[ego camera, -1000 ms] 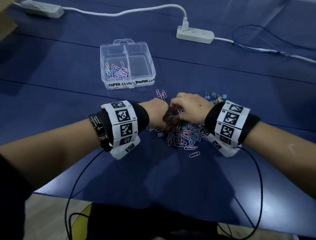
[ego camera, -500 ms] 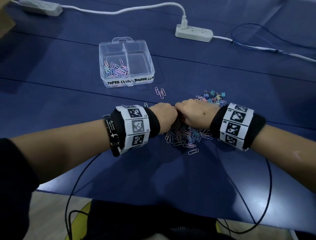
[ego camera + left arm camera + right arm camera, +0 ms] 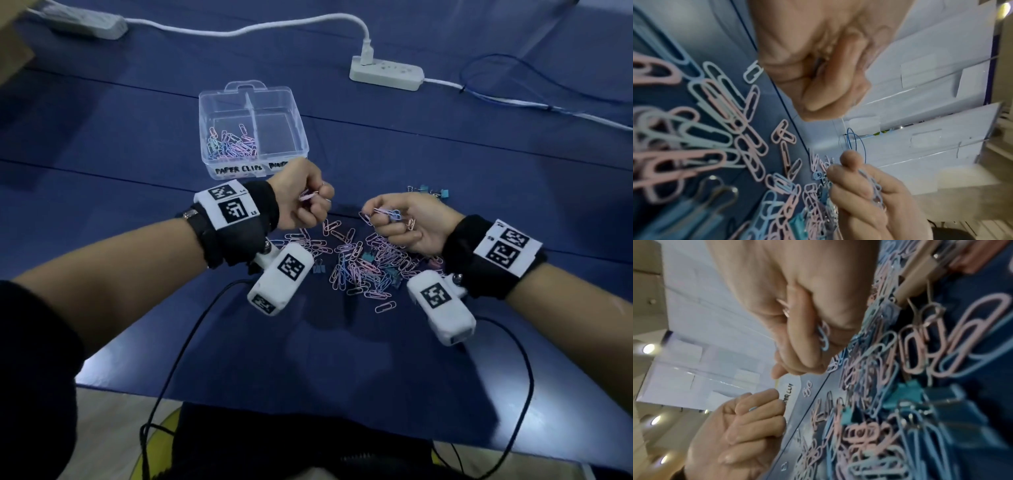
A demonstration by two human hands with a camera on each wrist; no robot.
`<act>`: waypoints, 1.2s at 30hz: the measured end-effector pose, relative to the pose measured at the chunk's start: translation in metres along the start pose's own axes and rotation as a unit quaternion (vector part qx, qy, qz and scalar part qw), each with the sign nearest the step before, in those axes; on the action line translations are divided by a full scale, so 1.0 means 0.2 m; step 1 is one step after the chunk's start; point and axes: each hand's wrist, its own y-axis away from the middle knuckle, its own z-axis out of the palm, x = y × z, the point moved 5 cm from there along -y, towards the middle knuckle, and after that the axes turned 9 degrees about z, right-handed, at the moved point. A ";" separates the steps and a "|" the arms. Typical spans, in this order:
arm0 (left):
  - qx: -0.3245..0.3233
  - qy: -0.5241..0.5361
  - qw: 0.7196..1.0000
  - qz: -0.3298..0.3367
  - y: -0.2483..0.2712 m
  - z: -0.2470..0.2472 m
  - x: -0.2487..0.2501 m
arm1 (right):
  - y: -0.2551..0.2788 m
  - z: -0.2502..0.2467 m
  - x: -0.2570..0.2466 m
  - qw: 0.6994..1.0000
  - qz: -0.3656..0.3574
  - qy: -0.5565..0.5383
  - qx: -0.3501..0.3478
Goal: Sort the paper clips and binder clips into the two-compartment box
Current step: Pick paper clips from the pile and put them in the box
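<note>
Both fists curl round paper clips: left hand [image 3: 303, 198], right hand [image 3: 407, 222]. We carry them to the box [image 3: 219, 102], left bay; keep fists tight so none drop

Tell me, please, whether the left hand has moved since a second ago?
Yes. The left hand has lifted off the pile of clips, away from the right hand, toward the two-compartment box, gripping paper clips.

Both hands have lifted off the pile and parted: the left hand [image 3: 301, 198] and right hand [image 3: 411, 222] each clutch paper clips (palms now turned partly upward).
</note>
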 end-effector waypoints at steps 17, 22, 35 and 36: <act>0.246 0.261 0.912 0.198 0.04 -0.56 0.39 | -0.06 0.13 -0.12 0.999 0.031 -0.029 -0.006; 0.279 0.122 0.933 0.192 0.10 -0.59 0.39 | -0.07 0.21 -0.22 0.994 0.017 -0.105 -0.029; 0.129 -0.502 0.824 0.228 0.23 -0.33 0.31 | -0.06 0.29 -0.21 0.976 0.027 -0.168 -0.138; 0.091 -0.536 0.818 0.189 0.23 -0.31 0.26 | -0.06 0.30 -0.22 0.976 0.029 -0.160 -0.145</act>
